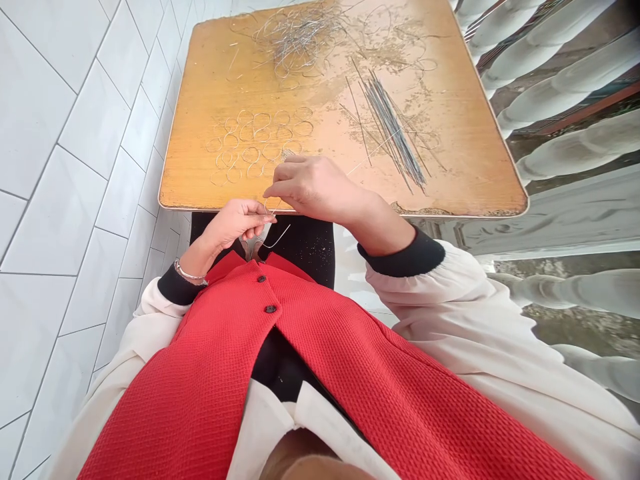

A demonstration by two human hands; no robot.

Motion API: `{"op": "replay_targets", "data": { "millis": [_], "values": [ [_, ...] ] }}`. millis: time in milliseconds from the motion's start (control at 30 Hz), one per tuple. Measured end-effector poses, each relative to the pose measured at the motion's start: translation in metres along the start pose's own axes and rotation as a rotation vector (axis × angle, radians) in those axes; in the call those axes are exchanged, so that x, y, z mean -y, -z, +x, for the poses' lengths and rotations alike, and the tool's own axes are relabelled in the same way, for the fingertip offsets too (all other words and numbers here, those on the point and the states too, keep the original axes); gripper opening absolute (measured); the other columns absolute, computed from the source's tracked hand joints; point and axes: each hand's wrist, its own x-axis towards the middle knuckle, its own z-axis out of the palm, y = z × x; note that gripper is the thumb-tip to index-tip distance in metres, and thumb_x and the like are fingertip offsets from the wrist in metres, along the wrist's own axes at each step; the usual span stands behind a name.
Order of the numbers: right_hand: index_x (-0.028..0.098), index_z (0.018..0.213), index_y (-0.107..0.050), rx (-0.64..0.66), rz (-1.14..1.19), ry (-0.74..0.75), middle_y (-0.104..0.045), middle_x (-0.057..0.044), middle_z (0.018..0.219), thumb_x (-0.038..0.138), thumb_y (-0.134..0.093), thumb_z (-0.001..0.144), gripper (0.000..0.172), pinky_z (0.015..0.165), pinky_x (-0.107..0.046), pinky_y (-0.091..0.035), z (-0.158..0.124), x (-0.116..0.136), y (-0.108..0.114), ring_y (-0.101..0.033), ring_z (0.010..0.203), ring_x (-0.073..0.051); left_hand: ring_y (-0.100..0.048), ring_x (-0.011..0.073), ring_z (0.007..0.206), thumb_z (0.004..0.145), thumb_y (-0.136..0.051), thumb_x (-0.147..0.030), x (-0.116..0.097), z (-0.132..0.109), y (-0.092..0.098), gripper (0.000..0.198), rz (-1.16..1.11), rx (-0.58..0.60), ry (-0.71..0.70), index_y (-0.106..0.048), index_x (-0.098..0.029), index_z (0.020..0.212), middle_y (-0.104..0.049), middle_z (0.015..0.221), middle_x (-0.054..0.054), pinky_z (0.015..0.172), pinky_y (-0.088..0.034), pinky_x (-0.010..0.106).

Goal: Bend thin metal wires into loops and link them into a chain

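A thin wire (281,239) curves below my fingers, just off the table's front edge. My left hand (234,223) pinches it between thumb and fingers. Close on the right, my right hand (311,187) has its fingers bent together at the upper part of the wire, over the table edge; the exact grip is too small to tell. Beyond my hands, several small wire rings (251,155) lie in loose rows on the wooden table (193,87). To the right rests a bundle of straight grey wires (393,127), with a few single ones beside it.
A tangled heap of wire (305,40) lies at the table's far side. White wall tiles (60,167) run along the left, and a white balustrade (560,87) stands on the right. My legs are under the table's front edge.
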Motion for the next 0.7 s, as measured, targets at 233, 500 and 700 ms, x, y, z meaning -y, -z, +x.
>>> {"op": "replay_targets", "data": {
  "millis": [233, 500, 700],
  "values": [
    [0.026, 0.106, -0.080, -0.317, 0.419, -0.346, -0.075, -0.007, 0.098, 0.036, -0.064, 0.096, 0.021, 0.083, -0.037, -0.054, -0.005, 0.013, -0.002, -0.068, 0.091, -0.021, -0.047, 0.0013, 0.039, 0.101, -0.060, -0.029, -0.002, 0.000, -0.007, 0.032, -0.078, -0.103, -0.040, -0.068, -0.012, 0.077, -0.057, 0.050, -0.005, 0.040, -0.032, 0.013],
    [0.018, 0.080, -0.073, -0.374, 1.072, -0.717, -0.075, -0.006, 0.084, 0.047, -0.077, 0.083, 0.029, 0.072, -0.030, -0.057, -0.009, 0.026, -0.023, -0.066, 0.072, -0.015, -0.047, 0.0009, 0.039, 0.102, -0.059, -0.033, 0.000, 0.000, -0.008, 0.034, -0.083, -0.103, -0.057, -0.068, -0.012, 0.078, -0.058, 0.051, -0.005, 0.041, -0.033, 0.013],
    [0.018, 0.073, -0.071, -0.321, 0.674, -0.628, -0.071, -0.004, 0.074, 0.039, -0.067, 0.087, 0.026, 0.070, -0.032, -0.050, -0.011, 0.025, -0.019, -0.063, 0.072, -0.017, -0.047, 0.0017, 0.037, 0.100, -0.062, -0.033, -0.007, -0.002, -0.011, 0.028, -0.063, -0.143, -0.004, -0.062, -0.015, 0.079, -0.059, 0.049, -0.006, 0.040, -0.033, 0.013]
  ]
}}
